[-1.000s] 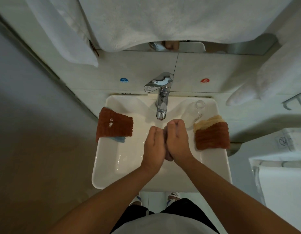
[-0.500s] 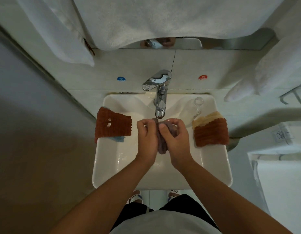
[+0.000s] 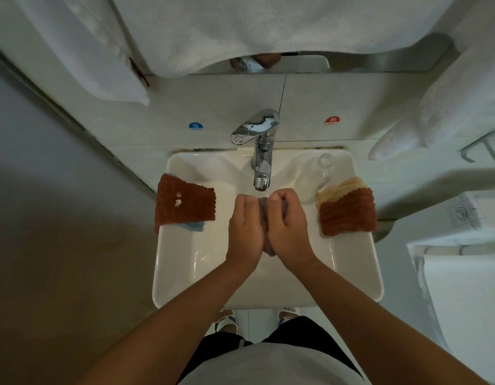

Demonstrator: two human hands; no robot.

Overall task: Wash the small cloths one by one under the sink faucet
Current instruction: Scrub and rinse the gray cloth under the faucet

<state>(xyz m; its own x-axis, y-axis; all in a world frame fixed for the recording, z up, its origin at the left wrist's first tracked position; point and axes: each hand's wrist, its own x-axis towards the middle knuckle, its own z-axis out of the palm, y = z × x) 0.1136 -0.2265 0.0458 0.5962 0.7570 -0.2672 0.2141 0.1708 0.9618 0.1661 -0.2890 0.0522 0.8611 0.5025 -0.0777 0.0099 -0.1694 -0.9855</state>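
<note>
One white sink basin (image 3: 182, 273), one chrome faucet (image 3: 261, 159) at its back edge; whether water is running cannot be told. Cloths visible, five: one rust-brown cloth (image 3: 185, 202) on the left rim with one blue cloth (image 3: 197, 227) showing beneath it; one rust-brown cloth (image 3: 347, 215) on the right rim lying over one beige cloth (image 3: 340, 187); one greyish-mauve cloth (image 3: 264, 218) bunched between the hands, just below the spout. One clear bottle (image 3: 320, 173) stands at the back right. Left hand (image 3: 245, 232) and right hand (image 3: 289, 226) are pressed together, fingers curled round the mauve cloth. Step in hand, judged: scrubbing or wringing this cloth. Next move likely calls for squeezing it out, setting it on a rim, then picking up an unwashed cloth.
</note>
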